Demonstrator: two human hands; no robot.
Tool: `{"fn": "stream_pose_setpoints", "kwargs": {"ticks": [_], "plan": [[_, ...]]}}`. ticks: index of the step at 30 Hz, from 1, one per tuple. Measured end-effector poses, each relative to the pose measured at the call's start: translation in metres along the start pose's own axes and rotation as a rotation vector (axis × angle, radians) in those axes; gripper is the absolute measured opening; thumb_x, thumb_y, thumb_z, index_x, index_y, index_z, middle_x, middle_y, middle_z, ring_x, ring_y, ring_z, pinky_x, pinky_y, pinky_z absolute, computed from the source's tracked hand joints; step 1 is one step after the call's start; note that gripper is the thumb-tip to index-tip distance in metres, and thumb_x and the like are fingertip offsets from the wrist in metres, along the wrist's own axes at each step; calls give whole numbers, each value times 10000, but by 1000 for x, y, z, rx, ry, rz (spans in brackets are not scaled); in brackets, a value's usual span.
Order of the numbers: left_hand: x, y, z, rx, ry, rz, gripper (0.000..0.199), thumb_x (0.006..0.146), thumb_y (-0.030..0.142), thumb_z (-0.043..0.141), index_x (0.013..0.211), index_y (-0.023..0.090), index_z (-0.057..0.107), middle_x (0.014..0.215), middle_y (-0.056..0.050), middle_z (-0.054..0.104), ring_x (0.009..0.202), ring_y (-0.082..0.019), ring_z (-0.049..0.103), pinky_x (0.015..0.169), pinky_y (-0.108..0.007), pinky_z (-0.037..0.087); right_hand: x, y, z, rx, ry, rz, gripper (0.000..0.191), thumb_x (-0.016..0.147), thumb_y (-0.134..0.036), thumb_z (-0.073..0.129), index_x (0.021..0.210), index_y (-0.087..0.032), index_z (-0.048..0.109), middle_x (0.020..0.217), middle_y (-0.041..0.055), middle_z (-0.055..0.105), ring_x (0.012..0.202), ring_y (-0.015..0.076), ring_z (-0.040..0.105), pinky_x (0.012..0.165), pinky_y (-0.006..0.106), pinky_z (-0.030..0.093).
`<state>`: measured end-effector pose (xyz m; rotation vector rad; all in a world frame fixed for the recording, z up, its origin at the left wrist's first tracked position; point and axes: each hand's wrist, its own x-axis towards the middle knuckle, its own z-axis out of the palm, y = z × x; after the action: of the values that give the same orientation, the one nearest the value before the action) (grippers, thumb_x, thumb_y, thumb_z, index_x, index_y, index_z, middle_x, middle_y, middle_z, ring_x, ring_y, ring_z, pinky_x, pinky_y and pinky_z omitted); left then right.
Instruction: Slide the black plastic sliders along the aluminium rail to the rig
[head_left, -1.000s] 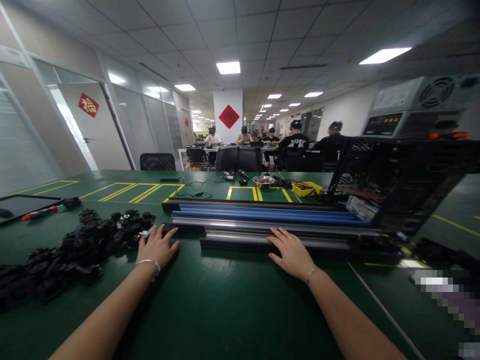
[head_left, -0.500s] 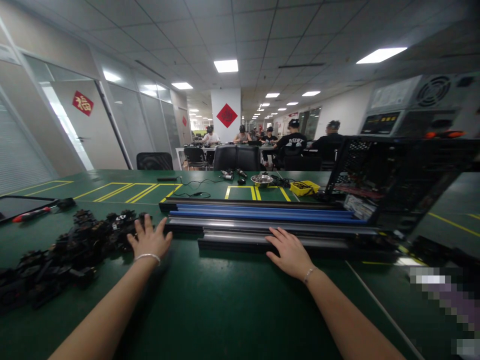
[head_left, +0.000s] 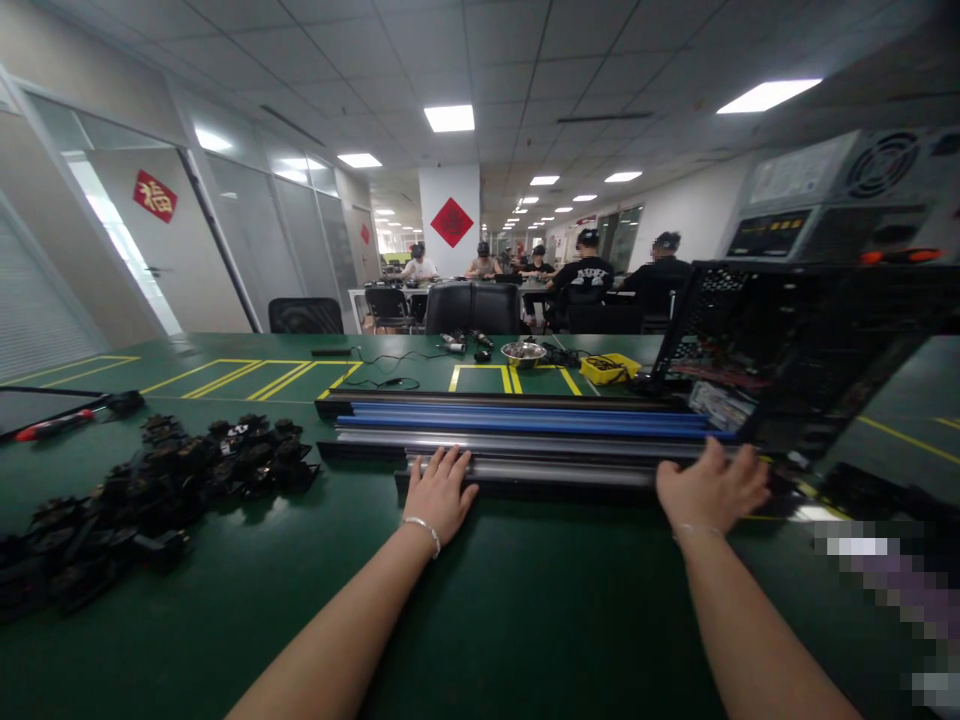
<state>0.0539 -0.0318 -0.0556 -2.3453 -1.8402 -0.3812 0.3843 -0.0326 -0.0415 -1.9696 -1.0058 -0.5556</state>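
Observation:
Several long rails lie side by side across the green table [head_left: 525,600]: a blue one [head_left: 525,422] towards the back, and a grey one [head_left: 562,470] at the front. Over the left end of the grey rail rests my left hand [head_left: 441,492], palm down, its fingers somewhat apart. My right hand [head_left: 711,487] is at the right end of the rails with its fingers spread. Neither hand is closed round a rail. Whether the right palm touches them is hard to tell.
A heap of black parts [head_left: 172,480] lies left, with a red screwdriver [head_left: 56,424] behind. An open computer case [head_left: 795,350] stands right. Farther back are a metal bowl [head_left: 523,352] and a yellow tray [head_left: 607,368]. People sit at a far table.
My left hand has moved right, from beside the black parts onto the front rail. My right hand has shifted right along the rails to their right end.

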Motion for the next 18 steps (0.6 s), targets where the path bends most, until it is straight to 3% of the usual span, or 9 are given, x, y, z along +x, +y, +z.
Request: {"fn": "stream_pose_setpoints", "kwargs": {"ticks": [2, 5, 13, 18], "plan": [[0, -2, -1, -4, 8, -4, 530, 850, 496, 247, 1343, 310, 305, 1430, 15, 313, 1323, -220, 214, 1075, -495, 132, 6, 16, 1, 14, -58, 164, 644, 756, -350, 404, 1291, 5, 347, 1366, 303, 241, 1263, 442, 178, 970, 580, 186], [0, -2, -1, -6, 16, -6, 532, 849, 494, 261, 1345, 308, 306, 1426, 10, 320, 1321, -221, 216, 1073, -490, 135, 10, 27, 4, 23, -161, 268, 649, 742, -367, 404, 1279, -3, 372, 1362, 303, 251, 1257, 449, 185, 963, 569, 200], [-1, 0, 2, -9, 49, 8, 539, 856, 506, 226, 1354, 308, 283, 1421, 2, 332, 1315, -223, 229, 1067, -505, 143, 8, 27, 8, 13, -136, 257, 571, 728, -405, 434, 1195, -80, 488, 1434, 238, 107, 1267, 476, 113, 924, 600, 213], [-1, -1, 3, 8, 58, 5, 541, 859, 507, 228, 1353, 296, 293, 1423, -4, 329, 1311, -221, 233, 1068, -502, 148, 7, 16, 3, -14, -61, 202, 390, 715, -323, 462, 1026, -125, 589, 1298, 208, 366, 1197, 419, 281, 898, 547, 294]]}}
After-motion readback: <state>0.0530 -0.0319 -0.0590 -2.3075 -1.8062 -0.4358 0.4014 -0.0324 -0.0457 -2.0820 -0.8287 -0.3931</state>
